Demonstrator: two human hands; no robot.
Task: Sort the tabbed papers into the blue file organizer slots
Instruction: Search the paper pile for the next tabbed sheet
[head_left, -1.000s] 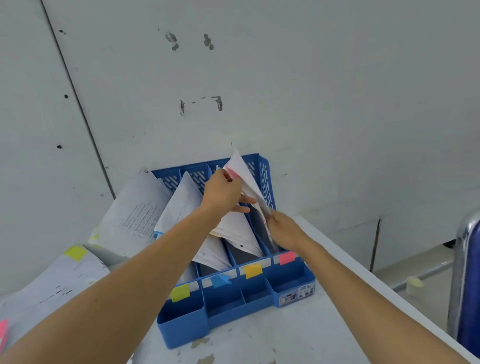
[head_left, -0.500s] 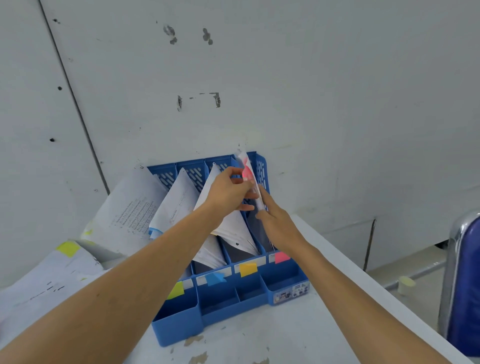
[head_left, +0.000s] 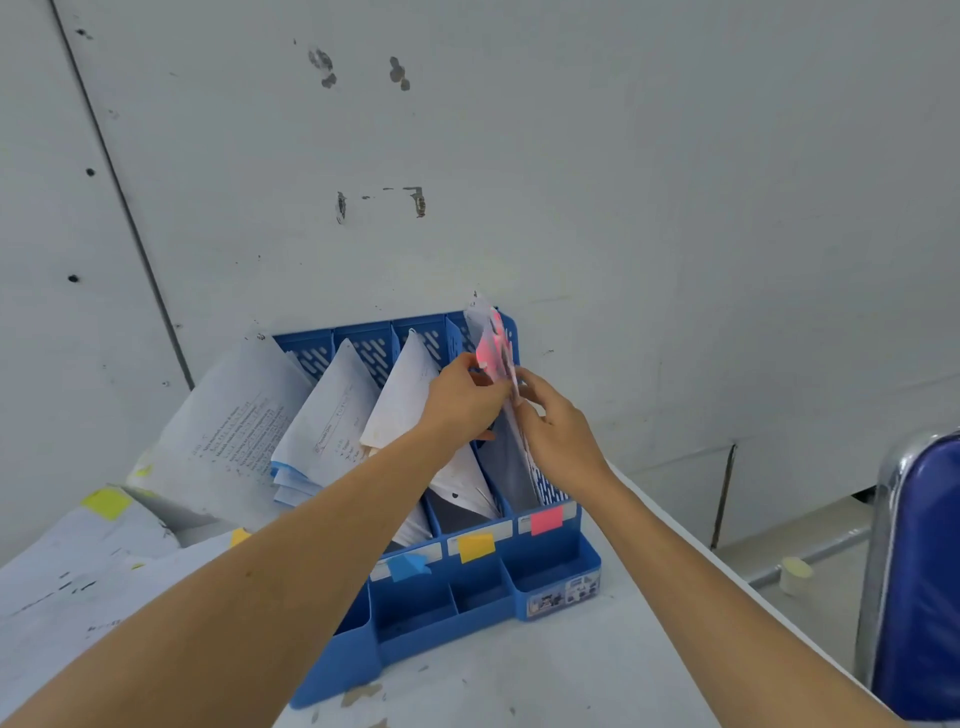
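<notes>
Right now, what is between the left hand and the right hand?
In the head view, the pink-tabbed papers stand between the left hand and the right hand, in the rightmost slot of the blue organizer.

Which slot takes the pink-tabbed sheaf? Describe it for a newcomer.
Find the blue plastic file organizer against the grey wall. Its rightmost slot is where the left hand and right hand hold pink-tabbed white papers. Only it bears a pink sticky label; neighbours show yellow and blue labels.
</notes>
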